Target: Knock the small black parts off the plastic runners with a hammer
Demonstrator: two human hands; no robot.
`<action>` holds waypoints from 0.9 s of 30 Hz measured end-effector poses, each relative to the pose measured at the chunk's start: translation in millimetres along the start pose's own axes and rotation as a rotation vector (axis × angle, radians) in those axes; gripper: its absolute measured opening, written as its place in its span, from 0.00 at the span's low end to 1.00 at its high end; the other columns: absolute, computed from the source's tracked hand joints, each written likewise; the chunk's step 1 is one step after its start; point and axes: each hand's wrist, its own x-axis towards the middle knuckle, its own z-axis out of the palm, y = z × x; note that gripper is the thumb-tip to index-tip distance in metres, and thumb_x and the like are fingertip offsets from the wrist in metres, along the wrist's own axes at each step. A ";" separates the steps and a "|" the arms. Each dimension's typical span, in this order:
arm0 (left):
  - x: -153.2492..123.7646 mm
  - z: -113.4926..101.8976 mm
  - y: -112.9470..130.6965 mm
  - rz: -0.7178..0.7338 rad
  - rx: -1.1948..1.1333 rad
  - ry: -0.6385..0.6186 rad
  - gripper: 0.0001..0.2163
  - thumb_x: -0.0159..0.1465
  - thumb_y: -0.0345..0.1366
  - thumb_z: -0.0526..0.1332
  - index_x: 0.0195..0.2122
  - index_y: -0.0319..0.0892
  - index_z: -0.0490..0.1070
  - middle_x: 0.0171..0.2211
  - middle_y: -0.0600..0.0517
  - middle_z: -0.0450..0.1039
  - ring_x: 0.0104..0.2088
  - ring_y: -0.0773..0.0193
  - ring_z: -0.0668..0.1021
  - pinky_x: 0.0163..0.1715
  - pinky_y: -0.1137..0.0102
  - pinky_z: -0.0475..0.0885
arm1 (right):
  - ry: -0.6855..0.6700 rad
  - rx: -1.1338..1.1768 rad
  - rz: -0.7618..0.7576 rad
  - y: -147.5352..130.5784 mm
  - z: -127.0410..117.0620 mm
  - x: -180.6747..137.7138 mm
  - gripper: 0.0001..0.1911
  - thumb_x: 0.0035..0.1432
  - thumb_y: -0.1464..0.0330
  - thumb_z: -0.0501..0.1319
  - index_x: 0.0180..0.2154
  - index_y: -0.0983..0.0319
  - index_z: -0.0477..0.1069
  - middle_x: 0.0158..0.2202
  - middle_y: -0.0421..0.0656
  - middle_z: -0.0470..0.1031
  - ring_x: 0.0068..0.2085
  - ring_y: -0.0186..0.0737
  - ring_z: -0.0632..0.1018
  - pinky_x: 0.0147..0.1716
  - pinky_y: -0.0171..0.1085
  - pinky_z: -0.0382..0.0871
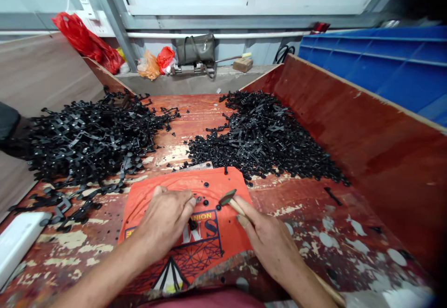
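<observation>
An orange printed cloth (223,233) lies on the worn red table in front of me. Above its left half is my left hand (165,217), fingers bent and pressed together at the tips; what they pinch is hidden. A small black part (192,224) shows just below those fingers. Several small black discs (206,203) lie on the cloth beside the fingertips. My right hand (267,233) is closed round the wooden handle of a hammer (227,197), its greenish head low over the cloth, right of the discs.
Behind the cloth rise two heaps of black parts, a left heap (87,140) and a right heap (265,136). A red wooden board (366,136) walls the right side, with a blue crate (377,70) beyond. A white box-like object (23,243) lies at left.
</observation>
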 end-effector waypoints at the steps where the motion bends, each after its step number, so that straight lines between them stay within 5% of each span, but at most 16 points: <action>1: 3.4 3.4 -1.3 -0.003 -0.047 -0.027 0.18 0.71 0.37 0.41 0.28 0.42 0.65 0.28 0.52 0.73 0.32 0.61 0.73 0.38 0.64 0.56 | -0.004 0.002 0.003 -0.7 0.4 -0.2 0.23 0.69 0.67 0.50 0.63 0.47 0.60 0.42 0.39 0.82 0.36 0.45 0.83 0.33 0.38 0.72; 9: 19.1 23.9 -9.9 0.005 -0.198 -0.055 0.18 0.69 0.37 0.43 0.23 0.42 0.61 0.26 0.53 0.71 0.30 0.63 0.72 0.35 0.68 0.57 | 0.017 0.032 0.000 -1.0 -0.5 1.0 0.23 0.68 0.67 0.51 0.62 0.47 0.61 0.42 0.40 0.82 0.37 0.44 0.82 0.33 0.37 0.70; 27: 22.2 31.0 -17.9 0.047 -0.253 -0.015 0.17 0.68 0.38 0.47 0.20 0.42 0.55 0.19 0.57 0.61 0.23 0.67 0.65 0.31 0.70 0.54 | -0.025 -0.053 0.026 -3.3 -1.7 2.0 0.22 0.69 0.65 0.50 0.63 0.49 0.61 0.33 0.41 0.82 0.32 0.45 0.81 0.30 0.37 0.67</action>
